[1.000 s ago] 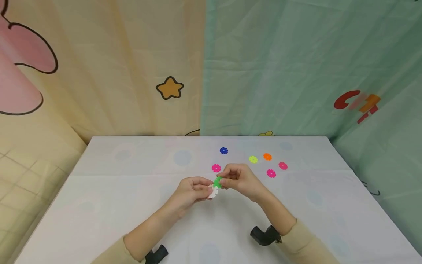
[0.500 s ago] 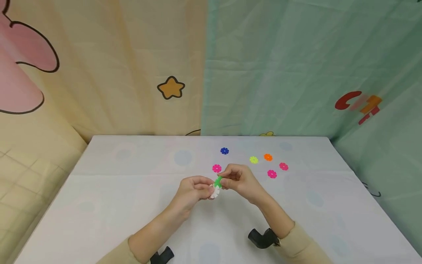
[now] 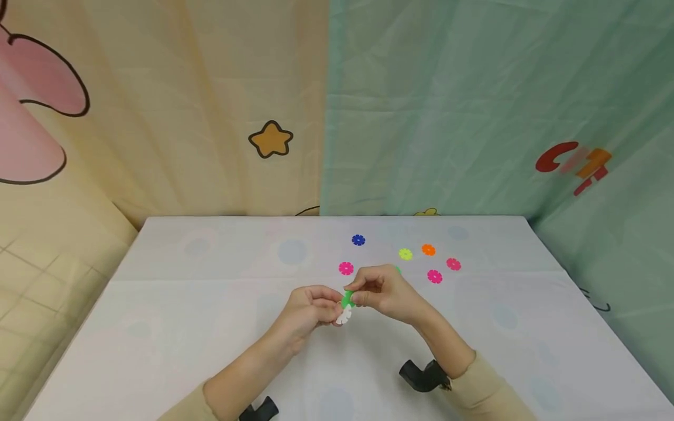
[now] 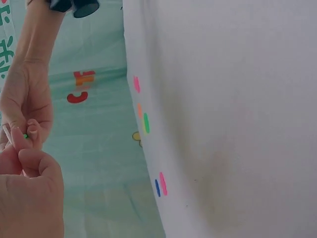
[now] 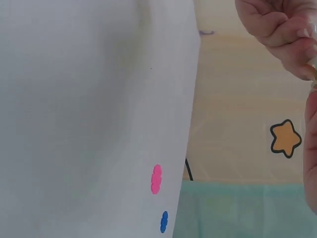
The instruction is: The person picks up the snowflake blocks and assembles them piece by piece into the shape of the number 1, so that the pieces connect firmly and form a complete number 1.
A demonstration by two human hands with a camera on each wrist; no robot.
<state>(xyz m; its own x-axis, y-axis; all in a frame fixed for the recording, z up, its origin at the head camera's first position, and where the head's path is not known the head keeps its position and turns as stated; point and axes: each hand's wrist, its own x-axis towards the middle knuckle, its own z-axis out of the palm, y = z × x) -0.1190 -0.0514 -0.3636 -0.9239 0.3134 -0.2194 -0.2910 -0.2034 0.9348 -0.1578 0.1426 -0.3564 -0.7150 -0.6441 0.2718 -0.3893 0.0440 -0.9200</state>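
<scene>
My left hand (image 3: pixel 310 310) pinches a white notched disc (image 3: pixel 344 316), shaped like a flat snowflake, between thumb and fingers. From the other side my right hand (image 3: pixel 383 292) pinches a green notched disc (image 3: pixel 347 299) of the same kind. The two discs meet edge to edge, the green one above the white one, held over the table. In the left wrist view only a sliver of the green disc (image 4: pixel 26 136) shows between the fingers. The right wrist view catches both hands at its right edge, with the discs mostly hidden.
On the white-covered table (image 3: pixel 210 339) lie a blue disc (image 3: pixel 358 240), a pink disc (image 3: pixel 346 268), a yellow disc (image 3: pixel 405 254), an orange disc (image 3: pixel 429 249) and two more pink ones. Another green disc (image 3: pixel 398 270) peeks out behind my right hand. Patterned curtains (image 3: pixel 421 117) stand behind.
Both hands have come slightly down toward me with the joined-up discs, and the white disc has tilted. A green disc on the table has come into sight behind my right hand.
</scene>
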